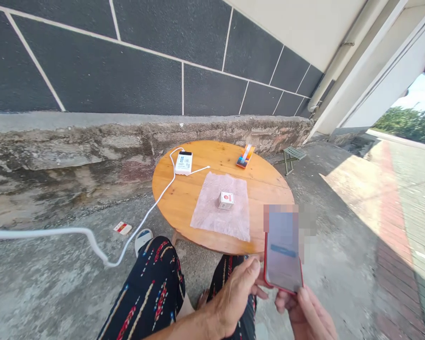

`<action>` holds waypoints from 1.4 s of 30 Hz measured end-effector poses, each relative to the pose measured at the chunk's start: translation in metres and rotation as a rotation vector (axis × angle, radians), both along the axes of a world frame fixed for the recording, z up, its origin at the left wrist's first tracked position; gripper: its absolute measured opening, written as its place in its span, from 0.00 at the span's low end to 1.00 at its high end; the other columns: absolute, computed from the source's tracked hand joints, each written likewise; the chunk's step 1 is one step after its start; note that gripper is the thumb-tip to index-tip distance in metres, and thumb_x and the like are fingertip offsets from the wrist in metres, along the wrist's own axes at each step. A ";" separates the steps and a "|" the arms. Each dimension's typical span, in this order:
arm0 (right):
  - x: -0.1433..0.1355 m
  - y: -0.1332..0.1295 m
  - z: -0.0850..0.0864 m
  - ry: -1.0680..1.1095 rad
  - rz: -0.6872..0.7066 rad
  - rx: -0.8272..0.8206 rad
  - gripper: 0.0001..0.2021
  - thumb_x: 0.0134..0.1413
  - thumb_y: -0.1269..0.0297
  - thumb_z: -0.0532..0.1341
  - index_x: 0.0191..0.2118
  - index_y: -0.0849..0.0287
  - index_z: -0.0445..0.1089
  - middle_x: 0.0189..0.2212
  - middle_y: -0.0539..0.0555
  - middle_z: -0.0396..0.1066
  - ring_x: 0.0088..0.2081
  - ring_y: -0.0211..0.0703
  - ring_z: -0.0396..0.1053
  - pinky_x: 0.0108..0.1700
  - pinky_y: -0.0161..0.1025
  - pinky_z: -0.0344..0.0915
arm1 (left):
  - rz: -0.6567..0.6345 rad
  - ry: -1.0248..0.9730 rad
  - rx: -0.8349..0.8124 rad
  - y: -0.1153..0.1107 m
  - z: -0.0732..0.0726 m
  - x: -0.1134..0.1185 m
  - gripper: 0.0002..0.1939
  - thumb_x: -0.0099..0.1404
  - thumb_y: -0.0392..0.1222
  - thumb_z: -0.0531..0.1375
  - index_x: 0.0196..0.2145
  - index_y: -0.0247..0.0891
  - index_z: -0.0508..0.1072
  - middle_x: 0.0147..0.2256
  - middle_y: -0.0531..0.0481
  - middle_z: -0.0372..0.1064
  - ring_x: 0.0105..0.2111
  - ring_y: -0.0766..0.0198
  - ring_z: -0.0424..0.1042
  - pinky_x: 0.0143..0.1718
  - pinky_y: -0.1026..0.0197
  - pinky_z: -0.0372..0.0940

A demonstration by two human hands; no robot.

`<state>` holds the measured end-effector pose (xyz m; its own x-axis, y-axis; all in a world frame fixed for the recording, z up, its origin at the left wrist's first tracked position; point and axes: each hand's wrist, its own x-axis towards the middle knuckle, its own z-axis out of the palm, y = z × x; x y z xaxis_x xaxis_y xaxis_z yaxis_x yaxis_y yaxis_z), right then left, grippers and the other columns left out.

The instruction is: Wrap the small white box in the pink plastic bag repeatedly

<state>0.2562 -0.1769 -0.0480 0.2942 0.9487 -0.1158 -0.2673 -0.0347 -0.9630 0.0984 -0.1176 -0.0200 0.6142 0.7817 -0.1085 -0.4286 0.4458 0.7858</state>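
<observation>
A smartphone (283, 264) in a red case is held upright, its screen towards me and partly blurred out. My left hand (239, 293) is at its lower left edge, with fingers curled round behind it and the thumb alongside. The lower right corner is pinched by my right hand (306, 309). Beyond the phone, on the round wooden table (269, 186), lies a pale pink cloth (208, 212). A small white box (225, 200) with a red mark sits on that cloth, apart from both hands.
On the table's far left is a white device (183, 163) with a white cable (145, 219) running off left. An orange and blue packet (245, 156) lies at the back right. A folding stool (292, 156) stands behind, and a card packet (122, 228) is on the ground.
</observation>
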 end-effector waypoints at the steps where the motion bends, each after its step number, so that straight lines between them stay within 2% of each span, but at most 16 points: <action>1: 0.010 0.017 0.003 -0.020 0.006 -0.004 0.14 0.52 0.52 0.62 0.33 0.59 0.73 0.26 0.55 0.72 0.29 0.42 0.67 0.32 0.36 0.66 | 0.031 0.076 0.064 -0.002 -0.004 -0.006 0.31 0.64 0.62 0.50 0.49 0.31 0.70 0.40 0.38 0.73 0.39 0.55 0.73 0.39 0.57 0.65; 4: 0.038 0.074 0.012 -0.027 -0.015 0.000 0.13 0.48 0.55 0.66 0.31 0.61 0.73 0.27 0.55 0.74 0.27 0.39 0.69 0.29 0.33 0.67 | 0.056 0.283 0.215 -0.003 -0.011 -0.029 0.27 0.65 0.59 0.51 0.45 0.31 0.73 0.40 0.39 0.74 0.39 0.57 0.73 0.40 0.58 0.65; 6: 0.053 0.113 0.016 -0.011 0.004 -0.029 0.11 0.47 0.58 0.67 0.29 0.63 0.73 0.26 0.56 0.74 0.26 0.39 0.70 0.27 0.32 0.68 | 0.089 0.406 0.340 0.001 -0.007 -0.048 0.20 0.65 0.53 0.53 0.43 0.34 0.74 0.39 0.43 0.75 0.39 0.59 0.73 0.42 0.59 0.65; 9: 0.068 0.164 0.021 0.001 -0.036 -0.097 0.07 0.52 0.65 0.62 0.29 0.64 0.72 0.25 0.56 0.74 0.24 0.38 0.71 0.21 0.30 0.66 | 0.281 0.627 0.620 0.020 0.004 -0.075 0.13 0.66 0.45 0.53 0.39 0.37 0.75 0.37 0.48 0.74 0.38 0.62 0.71 0.43 0.60 0.63; 13: 0.075 0.209 0.023 -0.038 -0.025 -0.217 0.10 0.58 0.71 0.55 0.30 0.65 0.71 0.24 0.56 0.74 0.21 0.36 0.71 0.19 0.29 0.67 | 0.507 0.803 0.897 0.058 0.008 -0.098 0.11 0.65 0.38 0.52 0.41 0.38 0.73 0.41 0.47 0.71 0.44 0.61 0.68 0.47 0.59 0.62; 16: 0.071 0.229 0.020 -0.048 -0.014 -0.256 0.08 0.57 0.71 0.55 0.30 0.64 0.70 0.24 0.56 0.74 0.20 0.36 0.70 0.18 0.30 0.68 | 0.603 0.921 1.028 0.085 0.003 -0.100 0.11 0.63 0.35 0.53 0.41 0.39 0.72 0.45 0.47 0.70 0.48 0.59 0.65 0.52 0.55 0.60; 20: 0.066 0.239 0.017 -0.058 0.000 -0.260 0.07 0.56 0.65 0.57 0.31 0.63 0.68 0.26 0.58 0.74 0.22 0.38 0.71 0.21 0.32 0.70 | 0.596 1.070 1.111 0.112 -0.003 -0.092 0.12 0.60 0.32 0.55 0.40 0.40 0.73 0.47 0.48 0.68 0.51 0.58 0.62 0.54 0.53 0.57; 24: 0.067 0.234 0.018 -0.104 0.026 -0.262 0.10 0.55 0.58 0.58 0.34 0.60 0.66 0.29 0.59 0.75 0.22 0.40 0.71 0.20 0.34 0.68 | 0.540 1.174 1.139 0.124 -0.013 -0.088 0.10 0.60 0.33 0.56 0.39 0.40 0.73 0.46 0.48 0.68 0.51 0.56 0.61 0.54 0.51 0.57; 28: 0.063 0.220 0.012 -0.105 -0.040 -0.189 0.13 0.49 0.59 0.63 0.39 0.56 0.63 0.25 0.52 0.73 0.20 0.38 0.68 0.20 0.33 0.67 | 0.539 1.230 1.119 0.125 -0.024 -0.089 0.08 0.61 0.34 0.56 0.38 0.41 0.73 0.47 0.49 0.67 0.52 0.55 0.60 0.55 0.50 0.57; 32: 0.047 0.203 -0.001 -0.206 -0.251 0.111 0.21 0.47 0.60 0.65 0.48 0.56 0.63 0.24 0.46 0.69 0.23 0.36 0.68 0.22 0.31 0.66 | 0.537 1.254 1.095 0.123 -0.027 -0.089 0.06 0.61 0.35 0.57 0.35 0.40 0.72 0.48 0.48 0.65 0.53 0.55 0.58 0.57 0.49 0.54; 34: 0.038 0.198 -0.006 -0.302 -0.316 0.190 0.23 0.47 0.59 0.66 0.49 0.56 0.63 0.27 0.47 0.70 0.25 0.35 0.68 0.22 0.29 0.64 | 0.528 1.253 1.081 0.123 -0.026 -0.088 0.05 0.60 0.36 0.58 0.36 0.39 0.71 0.49 0.47 0.65 0.54 0.54 0.58 0.58 0.48 0.54; 42: 0.032 0.201 -0.008 -0.484 -0.356 0.165 0.22 0.45 0.57 0.67 0.46 0.57 0.66 0.32 0.49 0.70 0.25 0.34 0.68 0.21 0.29 0.63 | 0.517 1.205 1.043 0.122 -0.022 -0.092 0.08 0.58 0.33 0.58 0.36 0.39 0.70 0.47 0.46 0.64 0.53 0.53 0.57 0.58 0.47 0.54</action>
<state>0.2883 0.0245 -0.0562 0.5786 0.7765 0.2498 0.2333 0.1359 -0.9629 0.0062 0.0049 -0.0420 0.2450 0.8976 0.3664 0.6741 -0.4293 0.6011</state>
